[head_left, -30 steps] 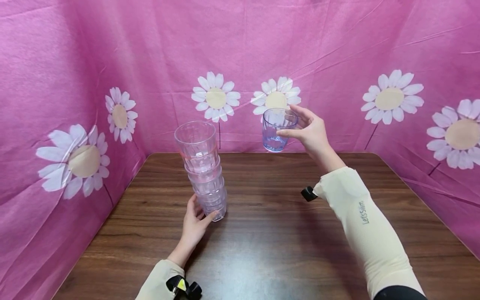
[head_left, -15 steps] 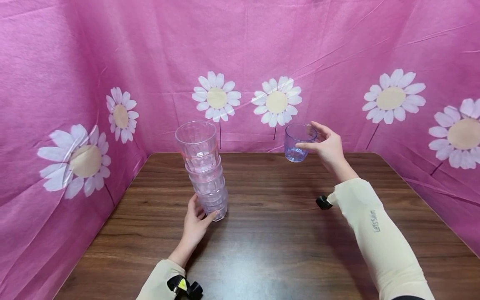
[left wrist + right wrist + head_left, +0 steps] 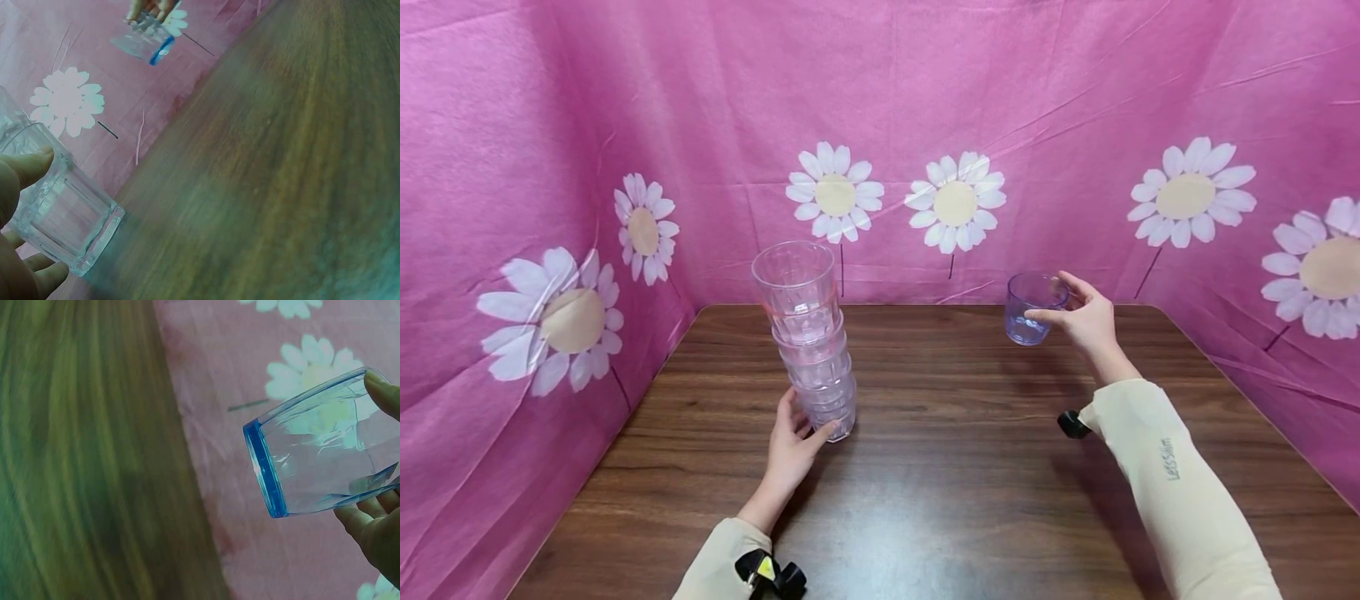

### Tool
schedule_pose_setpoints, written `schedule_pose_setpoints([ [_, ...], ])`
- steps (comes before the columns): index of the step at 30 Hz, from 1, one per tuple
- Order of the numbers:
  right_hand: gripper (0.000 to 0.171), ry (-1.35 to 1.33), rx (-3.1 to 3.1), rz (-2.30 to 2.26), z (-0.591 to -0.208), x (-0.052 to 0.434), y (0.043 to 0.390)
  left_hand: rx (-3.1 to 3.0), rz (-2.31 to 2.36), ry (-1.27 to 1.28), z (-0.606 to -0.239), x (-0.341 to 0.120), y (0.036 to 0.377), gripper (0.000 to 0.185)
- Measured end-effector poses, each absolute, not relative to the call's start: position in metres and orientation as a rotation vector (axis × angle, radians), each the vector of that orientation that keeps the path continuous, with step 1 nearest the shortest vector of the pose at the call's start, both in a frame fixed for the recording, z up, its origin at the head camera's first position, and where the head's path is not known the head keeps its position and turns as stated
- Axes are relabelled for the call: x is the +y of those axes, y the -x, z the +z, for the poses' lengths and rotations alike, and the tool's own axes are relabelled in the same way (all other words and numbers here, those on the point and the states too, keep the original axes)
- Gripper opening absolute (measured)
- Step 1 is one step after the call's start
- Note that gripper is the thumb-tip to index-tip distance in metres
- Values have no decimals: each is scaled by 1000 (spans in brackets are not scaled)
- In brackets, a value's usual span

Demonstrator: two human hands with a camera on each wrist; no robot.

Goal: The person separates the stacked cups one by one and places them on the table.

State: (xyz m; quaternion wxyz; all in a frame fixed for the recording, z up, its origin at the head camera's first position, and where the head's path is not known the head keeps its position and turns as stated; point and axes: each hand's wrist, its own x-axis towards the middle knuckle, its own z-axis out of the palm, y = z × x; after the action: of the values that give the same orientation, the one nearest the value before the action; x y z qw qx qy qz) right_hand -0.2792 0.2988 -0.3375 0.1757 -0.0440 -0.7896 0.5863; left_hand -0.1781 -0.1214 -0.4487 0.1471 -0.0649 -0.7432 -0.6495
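- On the left of the counter [image 3: 715,375], the left grip [image 3: 792,446] curls round the low end of the tall cup stack [image 3: 808,329].
- Over the far right, the right grip [image 3: 1086,322] pinches the blue cup [image 3: 1028,332] near its rim.
- A bump might tip the stack; slick sides might let the cup slip.
- Open room lies between them; pink cloth [image 3: 880,92] hangs past the far edge [image 3: 917,307].

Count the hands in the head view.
2: the left hand grips the clear cup stack near its base; the right hand holds a bluish cup above the table.
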Motion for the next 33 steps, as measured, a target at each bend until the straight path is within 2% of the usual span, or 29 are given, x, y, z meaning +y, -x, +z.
schedule_pose_setpoints([
  [11, 96, 347, -2248, 1641, -362, 336, 270, -2128, -1881, 198, -450, -121, 179, 79],
  [33, 102, 671, -1736, 1918, -395, 410, 253, -2144, -1836, 196, -450, -122, 179, 78],
])
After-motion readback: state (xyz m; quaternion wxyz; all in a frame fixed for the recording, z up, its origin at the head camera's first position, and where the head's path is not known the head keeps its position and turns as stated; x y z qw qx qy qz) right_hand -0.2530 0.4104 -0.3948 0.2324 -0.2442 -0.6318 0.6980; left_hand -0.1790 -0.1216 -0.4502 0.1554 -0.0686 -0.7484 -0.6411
